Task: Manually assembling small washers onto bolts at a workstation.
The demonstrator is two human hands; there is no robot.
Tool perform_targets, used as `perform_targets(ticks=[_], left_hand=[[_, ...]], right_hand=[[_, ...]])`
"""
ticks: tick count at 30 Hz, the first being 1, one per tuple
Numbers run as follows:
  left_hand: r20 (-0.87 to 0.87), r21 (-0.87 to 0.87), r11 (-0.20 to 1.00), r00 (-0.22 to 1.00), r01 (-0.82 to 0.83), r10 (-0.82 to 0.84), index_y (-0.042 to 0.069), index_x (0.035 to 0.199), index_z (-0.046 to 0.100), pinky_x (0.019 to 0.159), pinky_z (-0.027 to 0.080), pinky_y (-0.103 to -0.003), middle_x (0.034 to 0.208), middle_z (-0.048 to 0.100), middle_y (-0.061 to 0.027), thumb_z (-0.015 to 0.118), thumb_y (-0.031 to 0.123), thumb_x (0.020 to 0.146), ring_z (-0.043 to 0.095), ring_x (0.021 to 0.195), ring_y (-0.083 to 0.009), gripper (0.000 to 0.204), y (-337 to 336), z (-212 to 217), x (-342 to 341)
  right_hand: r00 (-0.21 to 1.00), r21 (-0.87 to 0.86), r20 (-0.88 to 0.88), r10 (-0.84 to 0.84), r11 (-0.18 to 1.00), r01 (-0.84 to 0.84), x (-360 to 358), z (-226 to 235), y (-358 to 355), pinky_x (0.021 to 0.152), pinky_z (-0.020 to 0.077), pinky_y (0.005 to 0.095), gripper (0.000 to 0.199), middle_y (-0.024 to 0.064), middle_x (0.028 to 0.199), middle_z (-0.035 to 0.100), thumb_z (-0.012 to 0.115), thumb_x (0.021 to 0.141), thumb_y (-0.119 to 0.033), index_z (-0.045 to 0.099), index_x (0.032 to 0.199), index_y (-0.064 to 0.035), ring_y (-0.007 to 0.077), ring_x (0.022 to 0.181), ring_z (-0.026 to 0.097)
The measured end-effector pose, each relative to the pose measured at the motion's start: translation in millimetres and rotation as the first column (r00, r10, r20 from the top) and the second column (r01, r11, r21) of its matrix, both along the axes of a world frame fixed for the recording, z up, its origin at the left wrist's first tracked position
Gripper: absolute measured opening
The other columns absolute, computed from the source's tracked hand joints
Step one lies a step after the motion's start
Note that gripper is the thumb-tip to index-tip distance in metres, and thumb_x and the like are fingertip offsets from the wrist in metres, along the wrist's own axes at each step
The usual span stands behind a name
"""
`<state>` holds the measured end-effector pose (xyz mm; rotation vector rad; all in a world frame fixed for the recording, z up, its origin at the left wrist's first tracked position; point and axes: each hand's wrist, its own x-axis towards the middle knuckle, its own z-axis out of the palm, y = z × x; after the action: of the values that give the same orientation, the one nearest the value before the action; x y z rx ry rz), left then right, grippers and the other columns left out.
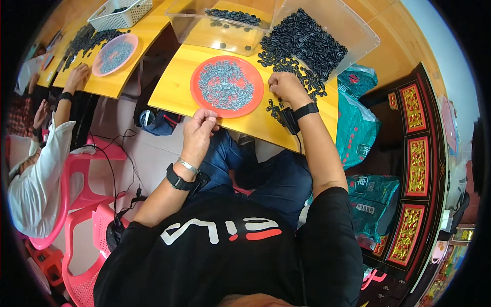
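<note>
Right hand (286, 86) rests on black rings (302, 43).

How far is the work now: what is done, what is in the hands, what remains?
Done: some black rings already lie in the clear bin. In hand: the left hand pinches something too small to tell beside the red plate of grey pieces; the right hand rests on the black ring pile. Left: that large pile.

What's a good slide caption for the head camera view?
Seated at a yellow table, left hand pinches beside a red plate of small grey parts; right hand reaches into black rings.
</note>
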<state>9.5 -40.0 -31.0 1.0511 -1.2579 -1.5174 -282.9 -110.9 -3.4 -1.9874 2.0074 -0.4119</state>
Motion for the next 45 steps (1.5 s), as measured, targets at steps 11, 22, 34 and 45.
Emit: perform_targets(ticks=[11, 22, 34, 45], left_hand=[[-0.014, 0.005, 1.0, 1.0, 0.015, -0.015, 0.004, 0.094, 0.057, 0.06, 0.042, -0.02, 0.078, 0.059, 0.0, 0.049, 0.015, 0.086, 0.057, 0.069, -0.009, 0.015, 2, 6, -1], [-0.09, 0.116, 0.991, 0.994, 0.072, -0.062, 0.003, 0.09, 0.058, 0.057, 0.041, -0.02, 0.075, 0.057, 0.001, 0.049, 0.013, 0.087, 0.054, 0.065, -0.0066, 0.014, 5, 13, 1], [-0.116, 0.054, 0.982, 0.978, 0.182, -0.174, 0.005, 0.094, 0.055, 0.059, 0.042, -0.019, 0.076, 0.059, -0.0011, 0.048, 0.016, 0.09, 0.058, 0.068, -0.009, 0.014, 5, 12, 0], [-0.252, 0.212, 0.954, 0.955, 0.213, -0.157, 0.007, 0.084, 0.052, 0.051, 0.043, -0.021, 0.063, 0.052, 0.0, 0.047, 0.016, 0.089, 0.056, 0.053, -0.0117, 0.011, 2, 10, 3]], right_hand=[[0.997, -0.013, 0.041, -0.062, 0.998, 0.062, -4, -6, 2, 0.054, 0.0462, 0.031, 0.009, 0.0078, 0.061, 0.06, 0.066, 0.07, -0.005, 0.058, 0.071, -0.0024, 0.018, 0.056, 0.06], [0.605, 0.067, 0.796, -0.004, 0.994, -0.082, 59, 34, 54, 0.057, 0.0467, 0.0208, 0.011, 0.0027, 0.071, 0.062, 0.062, 0.082, -0.006, 0.062, 0.09, 0.0012, 0.008, 0.061, 0.057], [0.338, 0.106, 0.941, -0.018, 0.964, -0.245, 117, 24, 84, 0.062, 0.0462, 0.0187, 0.014, 0.0017, 0.078, 0.062, 0.062, 0.083, -0.006, 0.063, 0.095, 0.0017, 0.0058, 0.066, 0.056], [0.632, -0.174, 0.741, 0.229, 0.973, -0.149, 124, 25, 91, 0.066, 0.0463, 0.022, 0.016, 0.0025, 0.084, 0.063, 0.062, 0.081, -0.004, 0.064, 0.096, -0.0001, 0.0103, 0.076, 0.058]])
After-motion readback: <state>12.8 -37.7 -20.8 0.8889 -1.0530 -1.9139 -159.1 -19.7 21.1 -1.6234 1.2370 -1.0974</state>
